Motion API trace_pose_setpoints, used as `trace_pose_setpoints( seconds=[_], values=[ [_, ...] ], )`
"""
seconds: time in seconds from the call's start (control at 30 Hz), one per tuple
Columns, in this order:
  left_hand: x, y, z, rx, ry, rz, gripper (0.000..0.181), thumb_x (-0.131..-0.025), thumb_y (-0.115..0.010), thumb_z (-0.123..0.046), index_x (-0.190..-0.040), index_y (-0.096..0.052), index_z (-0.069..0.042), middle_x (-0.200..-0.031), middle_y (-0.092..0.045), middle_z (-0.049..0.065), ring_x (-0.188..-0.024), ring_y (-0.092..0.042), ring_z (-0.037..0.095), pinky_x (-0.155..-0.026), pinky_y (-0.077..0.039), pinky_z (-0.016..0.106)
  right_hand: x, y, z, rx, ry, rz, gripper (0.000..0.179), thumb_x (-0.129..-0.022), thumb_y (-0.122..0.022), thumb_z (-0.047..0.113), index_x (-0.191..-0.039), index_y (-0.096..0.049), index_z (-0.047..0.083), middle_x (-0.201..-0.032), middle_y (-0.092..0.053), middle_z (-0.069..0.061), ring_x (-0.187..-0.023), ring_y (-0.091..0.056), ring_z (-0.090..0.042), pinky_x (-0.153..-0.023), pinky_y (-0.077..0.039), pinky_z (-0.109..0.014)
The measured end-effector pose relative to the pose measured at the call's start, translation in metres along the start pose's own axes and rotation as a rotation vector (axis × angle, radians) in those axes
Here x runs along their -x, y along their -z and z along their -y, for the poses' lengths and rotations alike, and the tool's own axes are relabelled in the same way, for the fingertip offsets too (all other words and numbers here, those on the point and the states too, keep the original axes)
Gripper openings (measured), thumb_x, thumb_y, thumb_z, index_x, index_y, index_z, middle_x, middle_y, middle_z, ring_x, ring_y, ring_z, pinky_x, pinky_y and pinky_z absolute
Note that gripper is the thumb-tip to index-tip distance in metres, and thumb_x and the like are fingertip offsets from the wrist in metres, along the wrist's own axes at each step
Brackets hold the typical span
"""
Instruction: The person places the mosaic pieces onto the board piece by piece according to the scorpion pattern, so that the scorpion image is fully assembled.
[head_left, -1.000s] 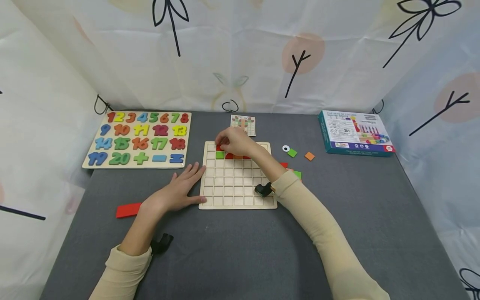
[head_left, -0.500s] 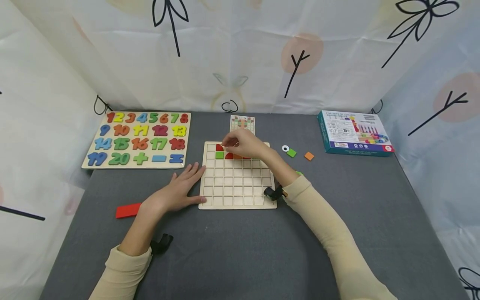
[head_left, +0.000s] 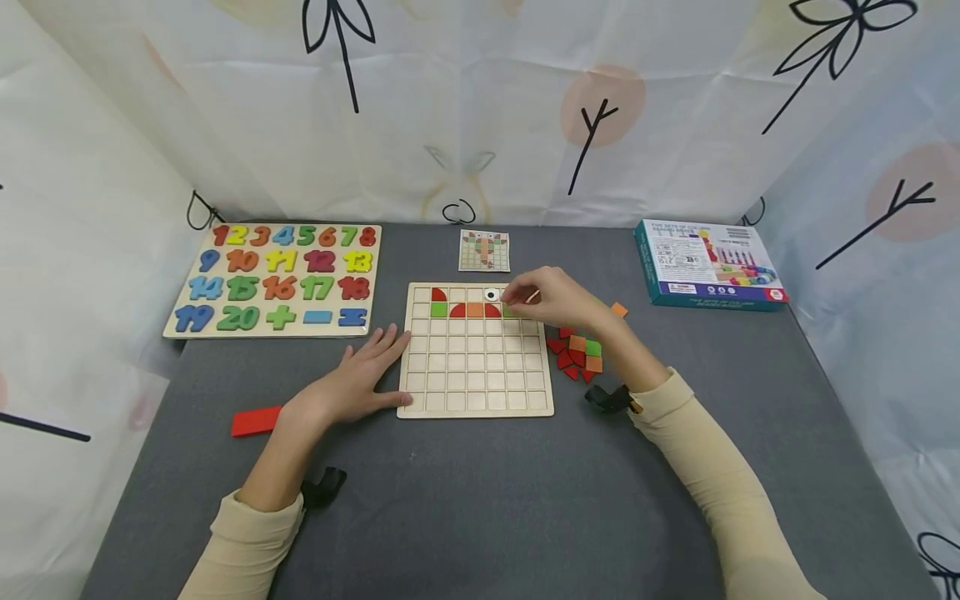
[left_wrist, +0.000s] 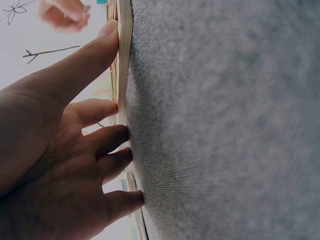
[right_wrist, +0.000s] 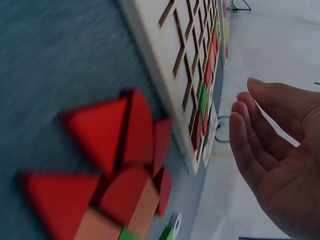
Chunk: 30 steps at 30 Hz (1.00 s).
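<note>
A pale wooden grid board (head_left: 476,364) lies mid-table. Its upper rows carry red quarter-round pieces (head_left: 439,294), green squares (head_left: 439,309), an orange square (head_left: 476,310) and a white ring piece (head_left: 492,294). My left hand (head_left: 356,383) rests at the board's left side, fingers spread and thumb at the lower edge. Over the board's upper right corner hovers my right hand (head_left: 555,298), covering the cells there. In the right wrist view this hand (right_wrist: 285,145) has a gap between thumb and fingers, with nothing in it.
Loose red, orange and green pieces (head_left: 576,354) lie right of the board, an orange square (head_left: 618,309) farther back. A pattern card (head_left: 484,251) is behind it. A number board (head_left: 273,279) stands back left, a box (head_left: 712,267) back right, a red block (head_left: 255,421) front left.
My right hand has left the red piece at the board's upper left and moved right along the top row, uncovering the ring piece and the card. My left hand has stayed put.
</note>
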<state>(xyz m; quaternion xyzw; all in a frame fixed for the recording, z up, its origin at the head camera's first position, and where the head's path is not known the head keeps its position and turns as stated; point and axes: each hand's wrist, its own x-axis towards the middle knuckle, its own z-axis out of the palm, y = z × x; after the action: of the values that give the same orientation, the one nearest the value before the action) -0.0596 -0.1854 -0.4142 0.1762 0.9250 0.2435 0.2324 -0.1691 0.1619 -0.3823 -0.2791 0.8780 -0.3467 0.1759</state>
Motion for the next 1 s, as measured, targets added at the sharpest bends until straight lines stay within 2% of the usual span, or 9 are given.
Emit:
trace_pose_setpoints(
  seconds=[0.17,0.3,0.43,0.53,0.73,1.0],
  values=[
    [-0.001,0.001,0.001,-0.002,0.001,0.007,0.103,-0.099,-0.078,-0.046,-0.174,-0.020,-0.008,-0.181,-0.013,0.025,-0.170,-0.007,0.049,-0.130,-0.006,0.080,0.024,0.009,-0.016,0.030,-0.060,0.030,0.017,-0.100,-0.076,0.008,-0.116,-0.080,0.002,-0.109,-0.082,-0.011,-0.101,-0.077,-0.024,-0.098,-0.065,-0.045],
    [-0.001,0.000,0.001,0.004,0.004,0.009,0.103,-0.099,-0.078,-0.046,-0.174,-0.020,-0.009,-0.182,-0.013,0.024,-0.170,-0.007,0.049,-0.130,-0.006,0.080,0.038,0.014,-0.032,0.061,-0.073,0.046,0.017,-0.098,-0.079,0.006,-0.114,-0.081,0.002,-0.106,-0.082,-0.012,-0.096,-0.076,-0.023,-0.094,-0.065,-0.046],
    [-0.001,0.000,0.001,0.006,0.001,0.002,0.103,-0.098,-0.079,-0.045,-0.174,-0.020,-0.008,-0.182,-0.014,0.024,-0.170,-0.007,0.049,-0.130,-0.006,0.080,0.049,0.016,-0.046,0.092,-0.084,0.055,0.019,-0.097,-0.080,0.005,-0.115,-0.081,0.002,-0.106,-0.080,-0.012,-0.095,-0.073,-0.022,-0.089,-0.064,-0.039],
    [0.000,0.000,0.000,0.004,-0.001,0.000,0.102,-0.098,-0.079,-0.045,-0.174,-0.021,-0.008,-0.181,-0.014,0.025,-0.170,-0.008,0.050,-0.130,-0.007,0.080,0.052,0.017,-0.052,0.120,-0.094,0.055,0.020,-0.096,-0.080,0.005,-0.116,-0.081,0.002,-0.107,-0.079,-0.012,-0.095,-0.072,-0.021,-0.087,-0.061,-0.034],
    [0.000,0.000,0.000,-0.002,0.007,0.009,0.103,-0.099,-0.079,-0.046,-0.174,-0.020,-0.008,-0.181,-0.013,0.025,-0.170,-0.007,0.049,-0.130,-0.006,0.080,0.054,0.015,-0.058,0.137,-0.103,0.028,0.022,-0.093,-0.083,0.006,-0.114,-0.081,0.002,-0.105,-0.080,-0.012,-0.094,-0.073,-0.021,-0.085,-0.061,-0.033],
    [0.001,0.001,0.000,-0.006,-0.002,-0.002,0.102,-0.098,-0.080,-0.044,-0.174,-0.021,-0.007,-0.181,-0.015,0.026,-0.170,-0.008,0.050,-0.130,-0.008,0.081,0.052,0.013,-0.061,0.142,-0.136,-0.027,0.022,-0.089,-0.090,0.011,-0.107,-0.082,0.002,-0.096,-0.081,-0.010,-0.087,-0.072,-0.018,-0.079,-0.058,-0.026]
  ],
)
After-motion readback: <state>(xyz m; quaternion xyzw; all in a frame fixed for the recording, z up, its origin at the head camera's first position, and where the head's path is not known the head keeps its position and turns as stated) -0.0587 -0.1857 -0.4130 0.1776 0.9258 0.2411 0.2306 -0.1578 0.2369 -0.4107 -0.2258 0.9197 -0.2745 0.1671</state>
